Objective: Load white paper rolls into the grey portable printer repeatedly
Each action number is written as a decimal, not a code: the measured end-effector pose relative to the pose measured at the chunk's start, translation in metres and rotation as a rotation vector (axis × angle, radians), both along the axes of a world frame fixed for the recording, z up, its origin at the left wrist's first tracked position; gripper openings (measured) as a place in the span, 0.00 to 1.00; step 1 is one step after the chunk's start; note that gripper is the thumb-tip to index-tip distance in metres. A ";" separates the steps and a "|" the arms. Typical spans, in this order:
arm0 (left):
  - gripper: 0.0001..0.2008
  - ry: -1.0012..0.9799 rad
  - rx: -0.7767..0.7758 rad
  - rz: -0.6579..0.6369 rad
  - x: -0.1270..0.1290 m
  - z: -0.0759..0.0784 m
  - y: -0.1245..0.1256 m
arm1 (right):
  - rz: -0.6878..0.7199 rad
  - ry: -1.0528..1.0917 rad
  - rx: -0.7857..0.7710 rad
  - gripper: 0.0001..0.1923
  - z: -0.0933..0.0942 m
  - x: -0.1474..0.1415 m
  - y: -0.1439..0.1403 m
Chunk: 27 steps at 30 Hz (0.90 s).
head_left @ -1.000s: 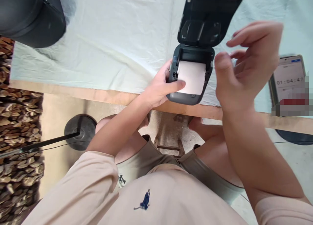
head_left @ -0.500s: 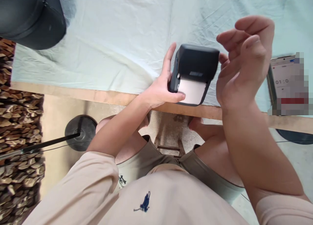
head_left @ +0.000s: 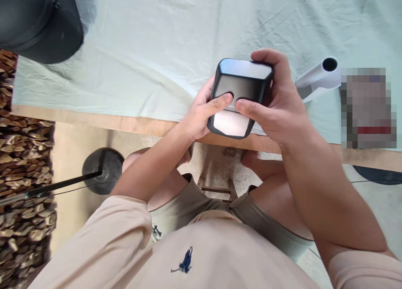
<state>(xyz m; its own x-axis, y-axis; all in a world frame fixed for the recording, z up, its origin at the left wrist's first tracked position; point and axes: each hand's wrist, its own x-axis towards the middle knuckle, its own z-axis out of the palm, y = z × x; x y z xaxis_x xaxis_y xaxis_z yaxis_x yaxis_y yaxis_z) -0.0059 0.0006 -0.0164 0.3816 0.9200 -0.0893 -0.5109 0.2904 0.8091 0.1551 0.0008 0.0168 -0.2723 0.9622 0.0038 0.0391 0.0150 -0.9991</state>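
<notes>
A black portable printer (head_left: 243,82) is held tilted above the table's front edge, with a white panel or strip of paper (head_left: 230,124) on its near part. My left hand (head_left: 204,111) grips its left side, thumb pressed on the dark cover. Around the right side wraps my right hand (head_left: 279,98), its fingers curled over the far corner and its thumb on the cover beside the left thumb. To the right of that hand, a white paper roll (head_left: 314,78) with a dark hollow core lies on the cloth. The printer's underside is hidden.
A pale green cloth (head_left: 150,50) covers the table, which has a wooden front edge (head_left: 125,124). At the far left stands a large black container (head_left: 40,25). A blurred-out phone-like object (head_left: 367,109) lies at right. Below are a round black stand base (head_left: 103,171) and stacked firewood (head_left: 25,176).
My right hand has come left and down from beside the printer and taken hold of it. Both thumbs now press its cover. The white roll has come into view.
</notes>
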 end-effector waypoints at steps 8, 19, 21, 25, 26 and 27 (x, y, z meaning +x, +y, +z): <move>0.15 -0.223 -0.249 -0.007 0.002 0.007 0.009 | -0.160 -0.211 0.237 0.31 -0.007 0.009 0.000; 0.08 -0.113 -0.286 0.142 0.001 0.003 0.009 | 0.045 -0.377 0.374 0.35 0.010 0.019 -0.003; 0.11 -0.128 -0.287 0.108 0.002 0.005 0.007 | -0.064 -0.444 0.467 0.32 0.011 0.019 -0.003; 0.10 -0.153 -0.218 -0.006 0.005 0.011 0.004 | -0.377 -0.466 0.608 0.18 0.016 0.017 -0.005; 0.09 -0.131 -0.194 -0.028 0.006 0.012 0.003 | -0.417 -0.403 0.607 0.13 0.018 0.016 -0.005; 0.10 -0.097 -0.177 -0.041 0.006 0.012 0.003 | -0.434 -0.336 0.586 0.10 0.020 0.015 -0.006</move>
